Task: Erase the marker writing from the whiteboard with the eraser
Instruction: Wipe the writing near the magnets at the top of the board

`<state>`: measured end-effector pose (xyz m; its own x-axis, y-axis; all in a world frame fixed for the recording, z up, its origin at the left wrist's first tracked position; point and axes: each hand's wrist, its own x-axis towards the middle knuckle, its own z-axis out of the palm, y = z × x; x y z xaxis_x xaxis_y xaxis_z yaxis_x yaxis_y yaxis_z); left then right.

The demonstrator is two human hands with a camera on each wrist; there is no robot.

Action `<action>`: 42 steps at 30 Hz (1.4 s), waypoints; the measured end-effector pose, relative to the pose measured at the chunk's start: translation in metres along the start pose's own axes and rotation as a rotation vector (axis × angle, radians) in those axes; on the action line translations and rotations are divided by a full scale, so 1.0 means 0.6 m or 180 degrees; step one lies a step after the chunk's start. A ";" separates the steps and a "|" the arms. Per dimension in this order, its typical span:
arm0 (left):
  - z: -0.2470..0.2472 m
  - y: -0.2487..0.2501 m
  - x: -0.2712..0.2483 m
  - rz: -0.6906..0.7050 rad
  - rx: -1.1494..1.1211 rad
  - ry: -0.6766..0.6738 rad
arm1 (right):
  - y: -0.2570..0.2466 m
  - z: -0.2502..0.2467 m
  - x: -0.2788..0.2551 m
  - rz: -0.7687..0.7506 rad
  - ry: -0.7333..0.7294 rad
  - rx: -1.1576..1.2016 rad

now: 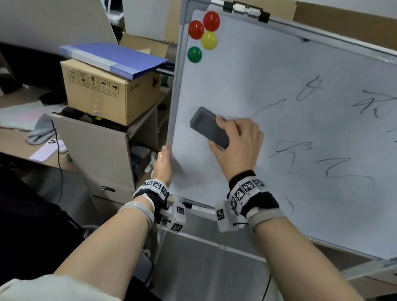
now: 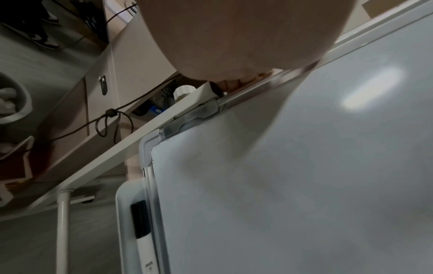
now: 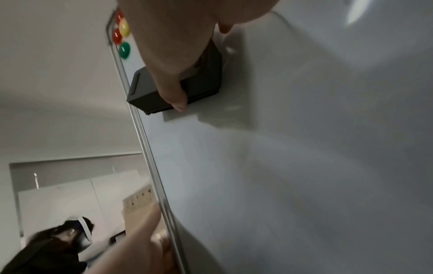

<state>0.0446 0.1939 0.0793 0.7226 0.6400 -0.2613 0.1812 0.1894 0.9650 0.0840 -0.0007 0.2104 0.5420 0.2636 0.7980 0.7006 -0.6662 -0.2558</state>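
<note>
A tilted whiteboard (image 1: 258, 67) with a grey frame fills the right of the head view. Black marker writing (image 1: 324, 165) covers its middle and right; the left part is wiped bare. My right hand (image 1: 238, 141) grips a dark grey eraser (image 1: 207, 126) and presses it flat on the board's left part. In the right wrist view the thumb (image 3: 173, 89) curls over the eraser (image 3: 201, 81). My left hand (image 1: 164, 164) grips the board's left frame edge low down; the left wrist view shows its fingers (image 2: 236, 83) curled round the frame (image 2: 257, 87).
Red, yellow and green magnets (image 1: 205, 35) sit at the board's top left. A marker (image 2: 141, 229) lies in the tray below. Left of the board stand a cardboard box (image 1: 107, 93) with a blue folder (image 1: 112, 57), a desk with a phone (image 1: 46, 150) and cables.
</note>
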 end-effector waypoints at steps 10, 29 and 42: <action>0.001 -0.043 0.063 -0.0379 -0.0043 -0.0061 | 0.018 0.055 -0.122 -0.0153 -0.1210 -0.0361; 0.113 0.312 -0.124 0.1232 -0.0192 0.1553 | 0.055 -0.164 0.082 0.0424 0.0878 -0.0367; 0.119 0.306 -0.108 0.1469 0.0088 0.1741 | 0.083 -0.148 0.070 0.0126 0.0690 -0.0386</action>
<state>0.0787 0.1337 0.2749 0.2929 0.9333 0.2077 -0.0400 -0.2050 0.9779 0.1005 -0.0850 0.2795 0.4464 0.0885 0.8904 0.6129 -0.7553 -0.2322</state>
